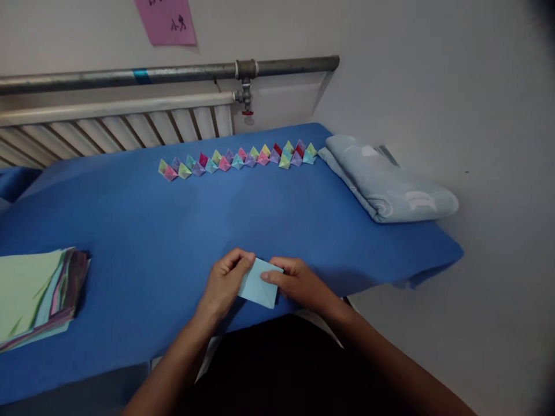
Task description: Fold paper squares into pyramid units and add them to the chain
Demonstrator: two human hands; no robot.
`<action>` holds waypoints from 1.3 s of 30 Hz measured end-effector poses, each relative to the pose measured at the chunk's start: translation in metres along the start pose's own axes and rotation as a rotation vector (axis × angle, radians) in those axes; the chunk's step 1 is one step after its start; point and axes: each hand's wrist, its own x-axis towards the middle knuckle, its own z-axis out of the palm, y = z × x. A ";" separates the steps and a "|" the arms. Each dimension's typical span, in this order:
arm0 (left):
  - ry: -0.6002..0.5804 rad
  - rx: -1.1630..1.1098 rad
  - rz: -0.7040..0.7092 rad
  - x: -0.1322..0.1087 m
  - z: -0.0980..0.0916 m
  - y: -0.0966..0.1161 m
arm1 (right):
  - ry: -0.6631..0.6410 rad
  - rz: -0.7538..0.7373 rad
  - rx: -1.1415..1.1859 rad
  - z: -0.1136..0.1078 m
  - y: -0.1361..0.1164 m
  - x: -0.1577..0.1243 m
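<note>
A light blue piece of folded paper (260, 289), roughly square with diagonal creases, is held between both hands above the near edge of the table. My left hand (226, 277) pinches its upper left corner, thumb on top. On the other side, my right hand (297, 280) grips the right edge with the thumb lying across the paper's face and the fingers behind it. Farther back, small folded paper pieces (237, 162) in pink, green, purple, blue, yellow and red stand in two rows.
A stack of coloured paper sheets (26, 289) lies at the left on the blue-covered table (173, 231). A folded light blue blanket (390, 179) rests at the right by the wall. Behind the table are a radiator (117, 133) and a metal pipe (186, 73).
</note>
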 end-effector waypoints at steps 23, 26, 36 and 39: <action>0.239 0.406 0.322 0.029 -0.013 -0.008 | 0.177 -0.151 -0.035 -0.008 -0.001 0.029; 0.278 0.571 0.494 0.032 -0.023 -0.006 | 0.207 -0.174 -0.201 -0.007 0.003 0.040; -0.162 1.026 0.721 0.031 -0.025 -0.017 | 0.247 -0.345 -0.773 -0.019 0.006 0.035; -0.229 1.017 0.753 0.030 -0.031 -0.014 | 0.303 -0.526 -0.895 -0.024 0.012 0.028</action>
